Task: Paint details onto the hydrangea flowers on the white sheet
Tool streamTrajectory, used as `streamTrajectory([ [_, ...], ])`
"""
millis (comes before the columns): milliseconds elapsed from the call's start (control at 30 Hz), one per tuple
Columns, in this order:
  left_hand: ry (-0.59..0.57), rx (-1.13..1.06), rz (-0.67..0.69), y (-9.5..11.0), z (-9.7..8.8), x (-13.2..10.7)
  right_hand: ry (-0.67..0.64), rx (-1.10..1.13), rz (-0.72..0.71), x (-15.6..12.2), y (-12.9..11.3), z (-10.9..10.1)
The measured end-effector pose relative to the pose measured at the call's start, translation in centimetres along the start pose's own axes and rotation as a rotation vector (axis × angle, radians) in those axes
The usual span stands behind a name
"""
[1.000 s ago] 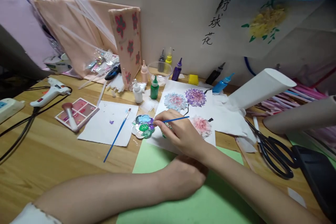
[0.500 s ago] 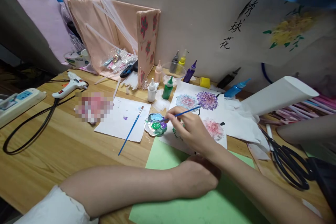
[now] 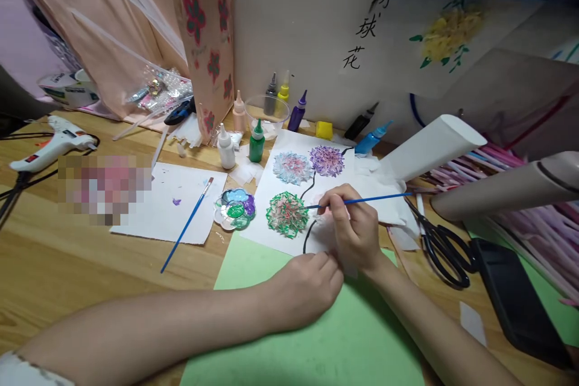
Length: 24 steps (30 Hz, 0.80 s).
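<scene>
My right hand point(image 3: 355, 223) pinches a blue paintbrush point(image 3: 384, 199). The brush tip is at the right edge of a green-edged flower point(image 3: 287, 214) on the white sheet point(image 3: 256, 217). A light blue and pink flower point(image 3: 292, 167) and a purple flower point(image 3: 328, 160) lie above it, with black painted stems. Behind my right hand a pale pink flower is mostly hidden. My left hand point(image 3: 307, 289) rests curled at the sheet's lower edge, its fingertips hidden. A flower-shaped palette point(image 3: 234, 210) with blue, green and purple paint stands just left of the sheet.
Beneath lies green paper point(image 3: 289, 356). A second paintbrush point(image 3: 187, 223) crosses a white card point(image 3: 140, 217) at left. Behind stand a white bottle point(image 3: 226, 148), a green bottle point(image 3: 256, 142) and a clear cup point(image 3: 266, 114). Scissors point(image 3: 446, 247), a phone point(image 3: 520, 301) and a glue gun point(image 3: 54, 145) flank the area.
My right hand has moved the paintbrush from the palette to the green-edged flower, its tip now pointing left. The camera view has shifted right. My left hand stays near the sheet's lower edge.
</scene>
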<state>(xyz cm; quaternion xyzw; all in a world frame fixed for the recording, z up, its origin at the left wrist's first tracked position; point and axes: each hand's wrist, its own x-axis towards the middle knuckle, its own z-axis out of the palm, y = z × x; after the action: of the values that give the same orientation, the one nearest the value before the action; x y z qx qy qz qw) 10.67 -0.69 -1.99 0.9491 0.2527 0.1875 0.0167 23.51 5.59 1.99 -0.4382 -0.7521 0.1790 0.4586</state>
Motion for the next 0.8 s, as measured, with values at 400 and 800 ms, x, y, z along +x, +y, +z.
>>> streamTrajectory([
  [400, -0.041, -0.01, -0.009, 0.0, -0.05, 0.12, -0.013, -0.072, -0.022, 0.02, 0.41, -0.13],
  [800, -0.001, -0.022, -0.007, -0.04, 0.29, 0.04, -0.046, -0.128, -0.159, 0.08, 0.35, -0.46],
])
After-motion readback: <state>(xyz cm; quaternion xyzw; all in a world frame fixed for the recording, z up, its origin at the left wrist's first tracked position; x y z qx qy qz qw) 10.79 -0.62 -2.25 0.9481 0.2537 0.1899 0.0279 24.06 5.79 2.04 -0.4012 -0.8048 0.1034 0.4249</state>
